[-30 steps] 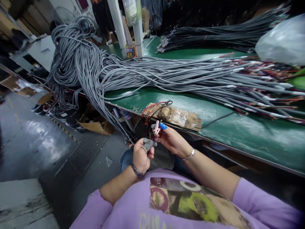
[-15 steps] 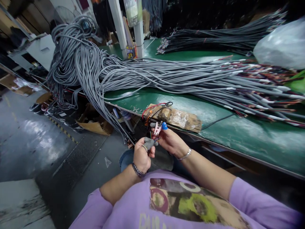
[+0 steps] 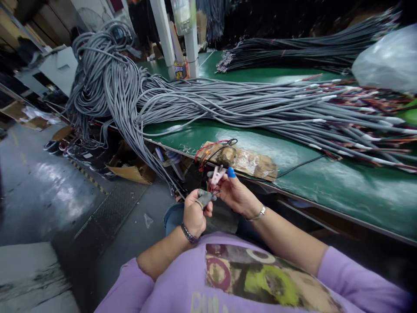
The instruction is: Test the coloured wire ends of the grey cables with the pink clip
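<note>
My left hand (image 3: 196, 212), with grey coverings on its thumb and finger, is closed around the end of a grey cable. Thin coloured wires (image 3: 212, 189) fan out of its grip toward my right hand. My right hand (image 3: 240, 196) has a blue cover on the raised thumb and holds a pale pink clip (image 3: 218, 174) at its fingers, just above the wires. Whether the clip's jaws bite on a wire cannot be made out. Behind the clip, a worn wooden block (image 3: 250, 163) lies at the bench edge with red and black leads at its left end.
A long bundle of grey cables (image 3: 182, 98) crosses the green bench (image 3: 293, 152), and some hang over its front edge. Behind lie black cables (image 3: 286, 54) and a clear plastic bag (image 3: 387, 61). A cardboard box (image 3: 130, 167) stands on the floor at left.
My right thumb has lifted slightly away to the right, and the clip has tilted. More of the coloured wires shows between my hands. My left hand has barely moved.
</note>
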Demonstrator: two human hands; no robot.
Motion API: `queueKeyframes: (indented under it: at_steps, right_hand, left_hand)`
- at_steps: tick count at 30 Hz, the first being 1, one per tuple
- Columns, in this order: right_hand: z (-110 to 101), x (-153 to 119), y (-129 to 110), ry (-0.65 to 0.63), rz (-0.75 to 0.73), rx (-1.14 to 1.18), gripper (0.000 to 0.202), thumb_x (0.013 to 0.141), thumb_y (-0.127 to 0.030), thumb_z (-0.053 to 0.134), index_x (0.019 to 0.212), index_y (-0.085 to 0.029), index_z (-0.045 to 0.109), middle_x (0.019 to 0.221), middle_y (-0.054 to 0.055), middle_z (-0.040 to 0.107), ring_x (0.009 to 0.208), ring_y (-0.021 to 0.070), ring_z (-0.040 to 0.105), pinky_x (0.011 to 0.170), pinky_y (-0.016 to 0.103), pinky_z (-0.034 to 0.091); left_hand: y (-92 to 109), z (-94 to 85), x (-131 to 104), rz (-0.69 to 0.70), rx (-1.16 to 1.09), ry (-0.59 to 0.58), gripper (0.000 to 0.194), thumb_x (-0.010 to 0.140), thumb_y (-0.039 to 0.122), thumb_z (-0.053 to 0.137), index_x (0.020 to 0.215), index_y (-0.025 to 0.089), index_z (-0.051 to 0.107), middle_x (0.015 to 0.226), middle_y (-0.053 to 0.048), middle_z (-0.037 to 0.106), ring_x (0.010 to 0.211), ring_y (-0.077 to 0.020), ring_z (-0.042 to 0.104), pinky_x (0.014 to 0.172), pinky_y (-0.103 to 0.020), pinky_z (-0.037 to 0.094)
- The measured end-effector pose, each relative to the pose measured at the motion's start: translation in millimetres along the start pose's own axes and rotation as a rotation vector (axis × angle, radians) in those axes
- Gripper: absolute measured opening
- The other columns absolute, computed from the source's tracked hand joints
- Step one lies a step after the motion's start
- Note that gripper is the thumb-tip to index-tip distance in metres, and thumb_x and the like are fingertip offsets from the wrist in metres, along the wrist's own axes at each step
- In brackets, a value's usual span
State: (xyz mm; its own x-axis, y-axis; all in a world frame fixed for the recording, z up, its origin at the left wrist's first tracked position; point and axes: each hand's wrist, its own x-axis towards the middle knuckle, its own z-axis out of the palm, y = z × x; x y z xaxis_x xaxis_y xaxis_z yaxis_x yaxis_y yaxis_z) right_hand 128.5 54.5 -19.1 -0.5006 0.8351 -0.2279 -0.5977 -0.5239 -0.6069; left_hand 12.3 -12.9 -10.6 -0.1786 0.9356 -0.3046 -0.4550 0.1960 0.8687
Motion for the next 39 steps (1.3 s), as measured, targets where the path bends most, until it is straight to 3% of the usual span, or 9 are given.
queueKeyframes:
  at_steps: [3,7,11,14,18,24,30,35,39]
  right_hand:
    - [-3,-8,-4,-0.054,0.067,-0.149,0.051,0.065,-0.065,0.068,0.084,-0.018,0.068,0.079,0.003,0.066,0.066,0.0126,0.057,0.061,0.026,0.047]
    - [-1,-18,-11,-0.054,0.023,-0.451,0.036,0.062,-0.046,0.079,0.075,-0.016,0.067,0.071,0.001,0.063,0.062,0.0105,0.053,0.06,0.024,0.043]
    - [3,-24,-19,-0.13,-0.009,-0.743,0.028,0.068,-0.04,0.076,0.066,-0.015,0.063,0.056,-0.003,0.056,0.053,0.0087,0.047,0.056,0.023,0.041]
    - [3,-25,-22,-0.189,-0.058,-0.87,0.03,0.069,-0.042,0.074,0.064,-0.015,0.062,0.058,-0.001,0.057,0.056,0.0097,0.048,0.056,0.023,0.04]
    - [-2,-25,-19,-0.136,-0.078,-0.844,0.031,0.071,-0.046,0.071,0.068,-0.015,0.065,0.061,-0.001,0.057,0.057,0.01,0.048,0.057,0.024,0.04]
    - [-19,-28,-5,-0.002,-0.025,-0.51,0.039,0.067,-0.051,0.074,0.083,-0.017,0.065,0.072,0.001,0.06,0.062,0.0102,0.051,0.06,0.025,0.043]
    - [-13,-35,2,0.051,-0.181,-0.652,0.031,0.07,-0.045,0.073,0.076,-0.017,0.061,0.07,0.0,0.059,0.062,0.0114,0.051,0.063,0.026,0.043]
    - [-7,-31,-9,-0.023,-0.197,-0.827,0.033,0.069,-0.048,0.072,0.069,-0.018,0.058,0.065,0.0,0.059,0.059,0.0126,0.051,0.059,0.027,0.044]
    - [-6,-27,-9,-0.039,-0.2,-0.876,0.034,0.07,-0.05,0.07,0.071,-0.018,0.059,0.066,0.001,0.06,0.062,0.0139,0.054,0.062,0.028,0.045]
  left_hand:
    - [-2,-3.1,-2,0.035,0.032,-0.011,0.023,0.068,0.032,0.066,0.061,0.016,0.051,0.045,0.004,0.052,0.035,-0.0052,0.039,0.034,-0.016,0.027]
    - [-7,-5.4,-2,0.041,0.1,-0.049,0.022,0.069,0.032,0.067,0.064,0.016,0.052,0.048,0.003,0.056,0.037,-0.0063,0.045,0.038,-0.017,0.034]
    - [-10,-7.7,0,-0.074,0.235,-0.208,0.024,0.068,0.034,0.07,0.069,0.015,0.055,0.049,0.001,0.06,0.039,-0.0097,0.053,0.042,-0.02,0.039]
    - [-6,-10.1,3,-0.16,0.308,-0.312,0.027,0.066,0.037,0.071,0.069,0.015,0.056,0.047,0.0,0.06,0.04,-0.0118,0.055,0.042,-0.021,0.04]
    - [-1,-10.6,5,-0.19,0.311,-0.306,0.028,0.065,0.038,0.071,0.063,0.014,0.056,0.048,-0.002,0.061,0.04,-0.0124,0.056,0.042,-0.021,0.04]
    - [-4,-6.8,4,-0.071,0.137,-0.167,0.026,0.067,0.035,0.071,0.066,0.015,0.056,0.052,-0.001,0.063,0.043,-0.0115,0.058,0.044,-0.02,0.04]
    - [-6,-6.0,7,-0.048,0.143,-0.209,0.027,0.069,0.037,0.072,0.068,0.015,0.057,0.054,-0.001,0.064,0.047,-0.0123,0.059,0.05,-0.022,0.044]
    - [-3,-10.3,11,-0.053,0.296,-0.33,0.033,0.062,0.041,0.078,0.069,0.015,0.059,0.056,-0.002,0.065,0.052,-0.0143,0.062,0.058,-0.026,0.049]
    - [-5,-10.9,9,-0.001,0.277,-0.262,0.035,0.065,0.045,0.075,0.065,0.016,0.056,0.052,-0.001,0.063,0.047,-0.0127,0.059,0.054,-0.025,0.046]
